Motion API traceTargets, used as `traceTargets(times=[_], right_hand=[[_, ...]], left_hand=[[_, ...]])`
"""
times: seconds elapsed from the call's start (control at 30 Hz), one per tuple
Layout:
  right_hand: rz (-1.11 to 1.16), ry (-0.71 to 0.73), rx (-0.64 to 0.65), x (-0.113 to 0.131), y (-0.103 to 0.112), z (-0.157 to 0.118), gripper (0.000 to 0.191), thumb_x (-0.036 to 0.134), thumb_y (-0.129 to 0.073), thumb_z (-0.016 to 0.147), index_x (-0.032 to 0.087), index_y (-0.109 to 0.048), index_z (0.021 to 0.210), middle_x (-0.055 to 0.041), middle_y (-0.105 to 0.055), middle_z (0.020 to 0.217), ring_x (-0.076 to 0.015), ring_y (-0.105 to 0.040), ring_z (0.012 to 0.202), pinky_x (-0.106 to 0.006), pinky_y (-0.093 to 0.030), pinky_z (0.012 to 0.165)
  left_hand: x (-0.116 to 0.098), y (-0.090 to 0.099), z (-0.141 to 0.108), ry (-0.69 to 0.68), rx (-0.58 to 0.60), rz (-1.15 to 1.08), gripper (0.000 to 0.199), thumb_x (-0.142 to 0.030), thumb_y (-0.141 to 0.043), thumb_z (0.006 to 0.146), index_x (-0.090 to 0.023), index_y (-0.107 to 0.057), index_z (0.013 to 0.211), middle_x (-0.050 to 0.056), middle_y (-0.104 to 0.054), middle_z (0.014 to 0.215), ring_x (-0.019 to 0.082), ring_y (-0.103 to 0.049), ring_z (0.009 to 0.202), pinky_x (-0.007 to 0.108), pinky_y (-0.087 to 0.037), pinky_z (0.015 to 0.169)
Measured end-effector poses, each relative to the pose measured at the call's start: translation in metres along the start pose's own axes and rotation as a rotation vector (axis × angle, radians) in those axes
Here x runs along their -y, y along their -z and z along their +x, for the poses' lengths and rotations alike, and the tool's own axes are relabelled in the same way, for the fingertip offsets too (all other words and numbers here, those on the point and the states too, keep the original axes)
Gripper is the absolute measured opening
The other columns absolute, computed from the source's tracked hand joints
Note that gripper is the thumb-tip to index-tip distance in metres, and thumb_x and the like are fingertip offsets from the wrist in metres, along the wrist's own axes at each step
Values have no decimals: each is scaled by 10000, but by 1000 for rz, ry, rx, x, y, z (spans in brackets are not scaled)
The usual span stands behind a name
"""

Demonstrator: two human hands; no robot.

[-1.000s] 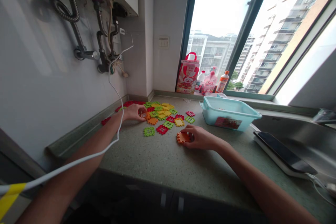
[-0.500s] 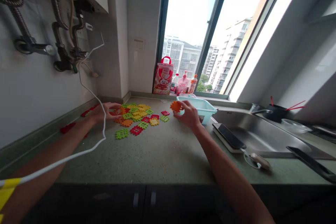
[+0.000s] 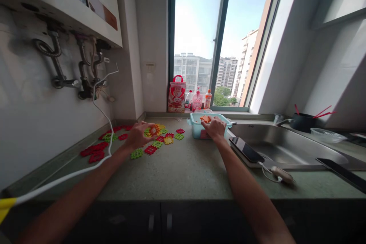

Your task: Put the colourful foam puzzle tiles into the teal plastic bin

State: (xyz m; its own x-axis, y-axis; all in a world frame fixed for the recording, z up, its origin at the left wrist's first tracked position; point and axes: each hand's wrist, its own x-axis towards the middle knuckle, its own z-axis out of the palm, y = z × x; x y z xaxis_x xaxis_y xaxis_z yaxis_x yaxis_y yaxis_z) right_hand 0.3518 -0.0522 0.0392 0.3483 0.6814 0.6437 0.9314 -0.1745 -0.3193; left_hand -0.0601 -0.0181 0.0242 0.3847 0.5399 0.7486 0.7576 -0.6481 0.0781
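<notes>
Orange notched pieces [image 3: 154, 131] are pinched in my left hand [image 3: 138, 135], held over the pile on the counter. My right hand [image 3: 216, 127] grips another orange piece [image 3: 205, 119] at the opening of the light blue basket [image 3: 196, 131]. Below and right of my left hand lie green [image 3: 137, 153], dark red [image 3: 150, 149] and yellow [image 3: 168, 140] flat pieces. More red pieces [image 3: 96, 156] are spread to the left, by the wall. My left hand covers part of the pile.
A white cable [image 3: 100, 163] hangs across the left side. A phone [image 3: 250, 149] lies beside the steel sink [image 3: 274, 143]. Bottles [image 3: 197, 101] and a red bag [image 3: 176, 97] stand by the window. A black handle [image 3: 340, 171] crosses the sink's right edge.
My left hand has moved right with orange pieces in its fingers. My right hand has carried its orange piece from beside the basket to its opening. The view has tilted up.
</notes>
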Motion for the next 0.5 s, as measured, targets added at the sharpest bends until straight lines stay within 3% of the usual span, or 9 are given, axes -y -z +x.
traceTargets(times=[0.13, 0.23, 0.3, 0.37, 0.5], right_hand=[[48, 55, -102, 0, 4, 0, 574, 558, -617, 947, 179, -676, 1373, -177, -696, 1253, -350, -611, 1150, -486, -378, 997], [115, 248, -185, 9, 5, -6, 403, 420, -594, 981, 180, -722, 1278, -150, -718, 1216, -307, -623, 1135, -436, -404, 1005], [176, 448, -124, 21, 4, -16, 262, 315, -575, 984, 202, -776, 1109, -106, -748, 1117, -244, -660, 1034, -349, -439, 937], [214, 649, 35, 36, -1, -28, 204, 271, -590, 962, 233, -790, 953, -49, -764, 995, -186, -675, 860, -283, -449, 793], [209, 848, 261, 63, -10, -48, 187, 290, -629, 922, 232, -784, 835, -27, -774, 906, -172, -677, 788, -263, -425, 704]], left_hand=[[-54, -18, 33, 31, -92, -119, 487, -485, -815, 810, -281, -735, 1245, 51, -780, 1088, 264, -695, 1052, 417, -528, 1035], [-92, -38, 70, 39, -157, -234, 464, -456, -836, 812, -279, -738, 1230, 44, -789, 1091, 259, -706, 1052, 406, -535, 1027], [-112, -52, 98, 49, -175, -310, 449, -443, -837, 820, -274, -735, 1224, 42, -793, 1116, 253, -716, 1061, 399, -534, 1029], [-129, -68, 125, 80, -143, -377, 434, -427, -835, 825, -263, -738, 1215, 45, -799, 1118, 250, -727, 1065, 384, -543, 1010], [-156, -96, 169, 140, 19, -425, 477, -455, -851, 793, -236, -759, 1207, 63, -812, 1097, 272, -738, 1074, 369, -556, 960]])
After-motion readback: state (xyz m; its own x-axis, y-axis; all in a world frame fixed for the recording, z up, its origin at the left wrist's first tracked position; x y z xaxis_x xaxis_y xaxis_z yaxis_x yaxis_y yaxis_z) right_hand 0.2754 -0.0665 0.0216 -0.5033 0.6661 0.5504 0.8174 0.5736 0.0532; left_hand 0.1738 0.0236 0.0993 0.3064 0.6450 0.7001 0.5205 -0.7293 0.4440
